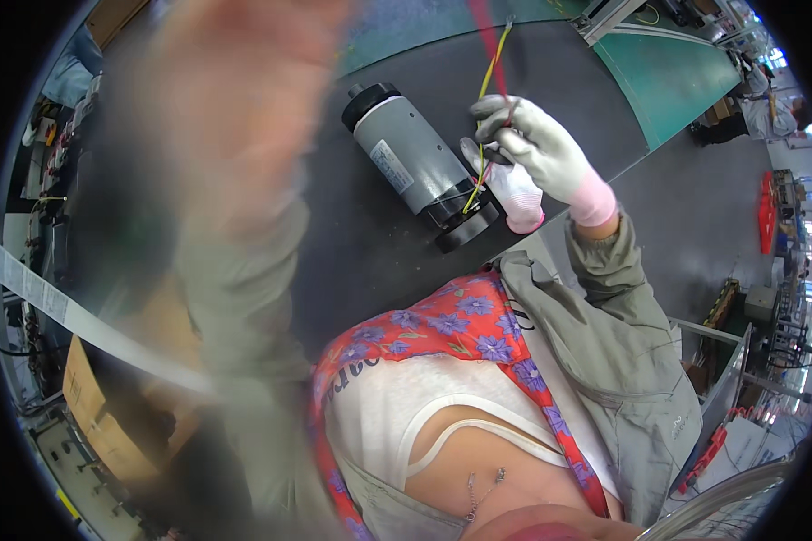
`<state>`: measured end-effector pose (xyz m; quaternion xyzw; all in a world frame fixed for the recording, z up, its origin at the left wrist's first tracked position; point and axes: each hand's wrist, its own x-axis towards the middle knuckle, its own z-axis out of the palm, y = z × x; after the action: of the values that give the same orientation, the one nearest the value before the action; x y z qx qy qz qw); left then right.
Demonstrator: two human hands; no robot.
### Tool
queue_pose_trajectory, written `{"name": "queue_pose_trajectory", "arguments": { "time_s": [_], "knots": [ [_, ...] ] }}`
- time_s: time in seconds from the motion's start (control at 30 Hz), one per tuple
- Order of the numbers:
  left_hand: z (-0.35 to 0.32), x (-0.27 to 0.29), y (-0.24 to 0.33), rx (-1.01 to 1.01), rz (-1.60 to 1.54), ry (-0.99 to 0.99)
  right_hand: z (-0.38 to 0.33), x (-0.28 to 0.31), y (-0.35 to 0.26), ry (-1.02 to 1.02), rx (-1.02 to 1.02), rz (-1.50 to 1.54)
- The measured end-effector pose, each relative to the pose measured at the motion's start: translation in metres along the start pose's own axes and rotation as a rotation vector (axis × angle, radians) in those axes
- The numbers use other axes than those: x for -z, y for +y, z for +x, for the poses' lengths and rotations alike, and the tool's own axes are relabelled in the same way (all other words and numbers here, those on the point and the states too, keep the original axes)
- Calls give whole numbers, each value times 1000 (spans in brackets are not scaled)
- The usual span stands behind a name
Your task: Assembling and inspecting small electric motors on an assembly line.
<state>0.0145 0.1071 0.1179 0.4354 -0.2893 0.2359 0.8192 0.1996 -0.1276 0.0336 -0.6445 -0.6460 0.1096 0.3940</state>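
Note:
A grey cylindrical motor with black ends and a white label lies on the dark tabletop. My right hand, in a white glove with grey fingertips and a pink cuff, is closed around wires just right of the motor. A yellow-green wire runs from the motor's near end up through these fingers, and a red wire stretches upward beside it. Under that hand lies a second white glove with a pink edge. My left hand, bare and smeared by motion, is raised close to the camera; its fingers cannot be made out.
A pale strip with printed labels crosses the left side above an open cardboard box. Green matting covers surfaces at the far side, by a metal frame. Another person is at the far right, beyond a red object.

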Motion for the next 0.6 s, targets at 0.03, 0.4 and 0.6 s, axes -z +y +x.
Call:
{"name": "queue_pose_trajectory", "arguments": {
  "time_s": [0.03,0.4,0.6],
  "knots": [
    [-2,-12,-35,51,12,24,-5,-5,-3,139,-190,329],
    [-29,-17,-88,639,1328,-566,25,135,-95,736,361,-675],
    [-18,-32,-78,661,1232,-684,31,147,-121,496,642,94]
  ]
}}
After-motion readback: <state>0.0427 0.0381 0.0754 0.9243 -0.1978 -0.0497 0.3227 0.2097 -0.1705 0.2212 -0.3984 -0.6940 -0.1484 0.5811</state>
